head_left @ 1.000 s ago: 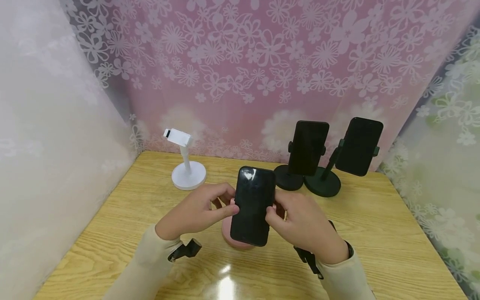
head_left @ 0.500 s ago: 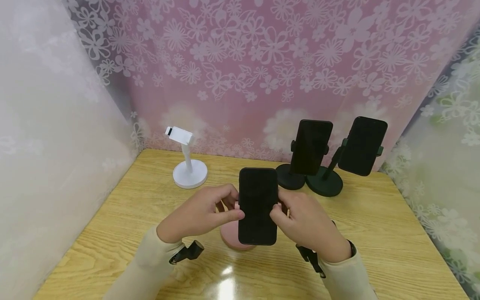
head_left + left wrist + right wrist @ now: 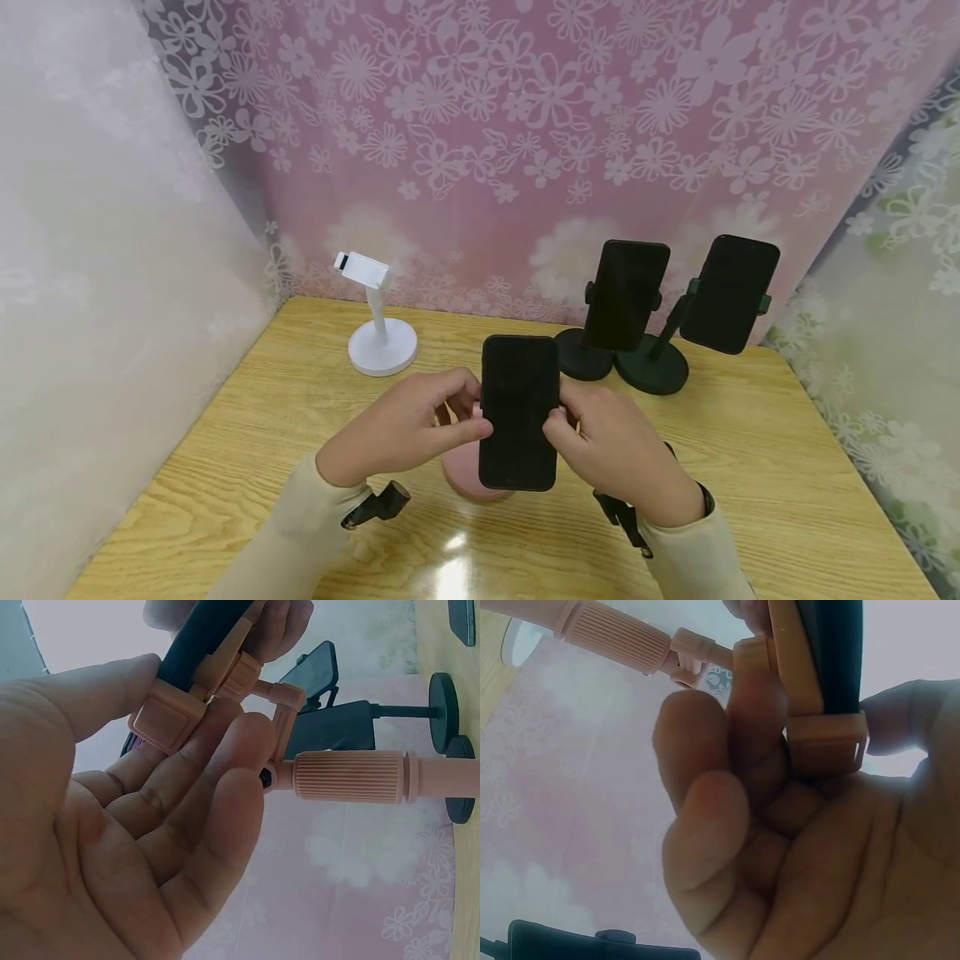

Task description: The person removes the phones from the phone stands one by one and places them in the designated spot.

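A black smartphone (image 3: 519, 412) sits face-up and tilted in the clamp of a pink phone stand (image 3: 472, 471), in the middle of the head view. My left hand (image 3: 412, 427) pinches the left side, thumb at the phone's edge and fingers behind the pink clamp arm (image 3: 169, 718). On the other side, my right hand (image 3: 611, 446) grips the right clamp arm (image 3: 826, 746), its fingers curled behind. The ribbed pink stem (image 3: 349, 777) shows in the left wrist view. From the head, the phone hides the clamp's back and most of the stem.
At the back left stands a white phone stand (image 3: 382, 346) with no phone on it. A black stand (image 3: 585, 357) and a dark green stand (image 3: 652, 367) at the back right bear phones (image 3: 628, 296). Floral curtains (image 3: 480, 167) surround the wooden table (image 3: 247, 417).
The phone has turned from slightly slanted to nearly straight and shifted a little right, and the glare on its screen is gone. Both hands keep their hold; the view has drifted slightly.
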`<act>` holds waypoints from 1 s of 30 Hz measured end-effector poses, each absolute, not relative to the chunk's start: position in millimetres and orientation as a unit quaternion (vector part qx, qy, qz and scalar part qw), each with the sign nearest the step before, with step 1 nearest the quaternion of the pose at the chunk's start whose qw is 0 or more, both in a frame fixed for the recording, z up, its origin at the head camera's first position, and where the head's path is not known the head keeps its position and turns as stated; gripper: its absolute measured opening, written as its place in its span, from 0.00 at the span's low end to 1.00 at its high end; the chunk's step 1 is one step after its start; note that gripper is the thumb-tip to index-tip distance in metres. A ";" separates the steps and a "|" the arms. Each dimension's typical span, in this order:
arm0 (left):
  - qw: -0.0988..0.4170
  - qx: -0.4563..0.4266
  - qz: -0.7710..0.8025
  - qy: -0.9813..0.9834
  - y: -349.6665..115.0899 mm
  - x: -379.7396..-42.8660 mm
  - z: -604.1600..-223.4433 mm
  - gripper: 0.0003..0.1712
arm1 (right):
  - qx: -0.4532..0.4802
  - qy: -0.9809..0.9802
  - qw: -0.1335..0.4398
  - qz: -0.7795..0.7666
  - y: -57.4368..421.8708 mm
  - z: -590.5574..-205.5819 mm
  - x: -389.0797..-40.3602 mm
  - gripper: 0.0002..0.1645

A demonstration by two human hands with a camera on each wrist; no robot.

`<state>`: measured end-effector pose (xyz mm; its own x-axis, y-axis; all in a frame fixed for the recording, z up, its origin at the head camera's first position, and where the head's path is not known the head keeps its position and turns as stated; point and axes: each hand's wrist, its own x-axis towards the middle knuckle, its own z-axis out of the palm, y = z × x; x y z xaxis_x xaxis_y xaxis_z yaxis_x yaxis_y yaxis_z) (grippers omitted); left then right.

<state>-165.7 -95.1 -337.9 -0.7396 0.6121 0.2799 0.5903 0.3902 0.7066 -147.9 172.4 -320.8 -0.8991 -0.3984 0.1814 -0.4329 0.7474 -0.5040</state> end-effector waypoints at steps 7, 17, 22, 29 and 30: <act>0.012 0.347 0.418 0.840 -95.2 -164.8 -337.0 0.13 | 0.234 -0.933 0.012 0.274 173.7 -320.9 -147.3 0.19; -0.031 0.371 0.407 0.834 -94.7 -165.3 -337.5 0.10 | 0.251 -0.935 -0.023 0.250 177.9 -320.3 -145.1 0.22; -0.043 0.378 0.404 0.832 -94.7 -166.2 -338.8 0.09 | 0.248 -0.936 -0.034 0.247 178.2 -319.4 -144.8 0.21; -0.049 0.382 0.405 0.829 -93.6 -166.9 -339.8 0.09 | 0.244 -0.938 -0.038 0.244 178.9 -319.0 -144.4 0.22; -0.051 0.383 0.404 0.829 -93.5 -166.9 -339.9 0.09 | 0.244 -0.938 -0.037 0.243 179.1 -319.2 -144.5 0.22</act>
<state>-166.9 -93.5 -339.9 -0.7014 0.5935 0.3947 0.6764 0.3799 0.6310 -144.5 179.1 -319.2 -0.8785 -0.4753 0.0486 -0.4392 0.7632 -0.4739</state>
